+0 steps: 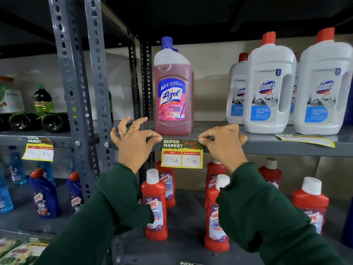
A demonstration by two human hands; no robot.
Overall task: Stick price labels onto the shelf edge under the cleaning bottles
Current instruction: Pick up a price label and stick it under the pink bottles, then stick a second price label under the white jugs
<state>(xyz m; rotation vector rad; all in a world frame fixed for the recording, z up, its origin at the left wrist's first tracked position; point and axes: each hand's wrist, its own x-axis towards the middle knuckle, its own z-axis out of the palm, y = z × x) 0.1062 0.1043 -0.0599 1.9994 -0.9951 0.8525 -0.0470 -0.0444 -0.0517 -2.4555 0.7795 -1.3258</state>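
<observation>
A yellow and green price label (pixel 182 153) reading 150 Rs and 75 Rs hangs on the grey shelf edge (pixel 282 147), right under the pink Lizol bottle (pixel 173 90). My left hand (pixel 133 143) pinches the label's top left corner between thumb and forefinger. My right hand (pixel 223 142) pinches its top right corner against the edge. Both sleeves are dark green. A loose stack of spare labels (pixel 305 139) lies flat on the shelf in front of the white Domex bottles (pixel 269 88).
Red Harpic bottles (pixel 155 205) stand on the shelf below. The perforated steel upright (pixel 84 96) rises at left. Beyond it, another label (pixel 38 150) hangs on the neighbouring shelf, with green bottles above and blue bottles (pixel 44 194) below.
</observation>
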